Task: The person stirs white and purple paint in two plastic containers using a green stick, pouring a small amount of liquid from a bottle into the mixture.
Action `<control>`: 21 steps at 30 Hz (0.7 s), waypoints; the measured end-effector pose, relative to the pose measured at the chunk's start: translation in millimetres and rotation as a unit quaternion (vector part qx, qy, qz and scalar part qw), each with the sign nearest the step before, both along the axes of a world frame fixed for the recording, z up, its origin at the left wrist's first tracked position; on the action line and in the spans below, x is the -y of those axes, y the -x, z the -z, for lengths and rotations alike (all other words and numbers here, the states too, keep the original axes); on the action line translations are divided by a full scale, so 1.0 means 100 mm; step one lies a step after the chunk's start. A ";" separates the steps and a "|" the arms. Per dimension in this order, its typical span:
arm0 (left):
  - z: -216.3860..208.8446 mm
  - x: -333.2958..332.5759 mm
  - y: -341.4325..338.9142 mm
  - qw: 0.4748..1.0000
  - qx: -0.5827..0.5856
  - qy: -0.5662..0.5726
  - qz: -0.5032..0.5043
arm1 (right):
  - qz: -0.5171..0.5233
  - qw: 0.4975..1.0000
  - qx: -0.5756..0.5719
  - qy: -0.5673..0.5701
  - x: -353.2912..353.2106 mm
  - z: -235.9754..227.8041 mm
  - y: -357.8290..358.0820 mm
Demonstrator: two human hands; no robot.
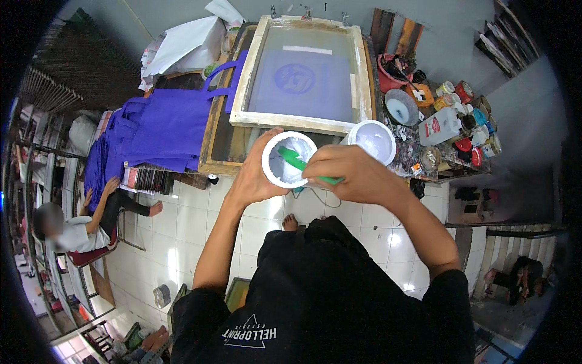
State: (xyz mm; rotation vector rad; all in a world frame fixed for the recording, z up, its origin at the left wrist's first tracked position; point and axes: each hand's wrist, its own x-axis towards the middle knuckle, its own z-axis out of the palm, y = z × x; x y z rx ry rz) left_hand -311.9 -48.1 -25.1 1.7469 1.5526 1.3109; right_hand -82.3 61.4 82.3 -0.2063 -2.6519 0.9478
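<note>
My left hand (256, 176) is wrapped round the side of a white tub (271, 173), tilted so its mouth faces me. Pale white paste coats the inside of the tub. A green plastic spatula (292, 159) reaches into it, its handle pinched in the fingers of my right hand (351, 173). Just beyond my right hand stands a second white tub (391, 144), also with pale paste inside. Past both tubs lies a wooden-framed printing screen (242, 115) with a round design on its purplish mesh.
Purple cloth bags (163, 124) lie left of the screen, near a seated person (73, 227). On the right, a cluttered bench holds a grey bowl (402, 108), a white jerrycan (439, 127) and several paint jars (464, 91). White tiles (200, 212) cover the floor.
</note>
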 end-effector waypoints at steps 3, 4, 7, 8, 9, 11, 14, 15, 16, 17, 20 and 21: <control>0.00 0.06 0.03 1.000 0.022 0.000 -0.002 | -0.018 0.999 -0.050 -0.004 -0.06 -0.23 0.00; -0.02 0.06 0.04 1.000 0.020 0.004 0.001 | -0.018 0.997 -0.065 -0.028 -0.07 -0.29 0.03; -0.16 0.04 0.02 0.999 -0.007 0.034 0.014 | -0.045 0.994 -0.066 -0.071 -0.13 -0.12 0.19; -0.21 0.01 0.01 0.999 -0.030 0.029 0.025 | -0.057 0.993 -0.059 -0.082 -0.15 -0.06 0.22; -0.28 -0.01 0.00 0.998 -0.053 0.024 0.036 | -0.047 0.997 -0.021 -0.052 -0.17 -0.06 0.18; -0.28 0.01 0.00 0.996 -0.085 0.002 0.036 | -0.037 0.998 0.056 0.011 -0.19 -0.08 0.12; -0.19 0.03 -0.03 0.994 -0.100 -0.049 0.017 | -0.025 0.996 0.069 0.054 -0.18 -0.21 -0.01; -0.13 0.04 -0.04 0.994 -0.094 -0.059 0.012 | -0.025 0.999 0.029 0.027 -0.17 -0.21 -0.02; -0.13 0.03 -0.05 0.994 -0.089 -0.070 0.011 | -0.021 1.000 -0.013 -0.001 -0.15 -0.21 -0.05; -0.15 0.03 -0.05 0.992 -0.106 -0.073 0.011 | -0.018 0.998 -0.056 -0.028 -0.13 -0.20 -0.07; -0.24 0.04 -0.05 0.982 -0.155 -0.111 0.003 | -0.001 0.987 -0.101 -0.127 -0.02 -0.26 -0.11; -0.26 0.03 -0.04 0.976 -0.169 -0.141 -0.006 | 0.009 0.985 -0.119 -0.124 0.00 -0.29 -0.11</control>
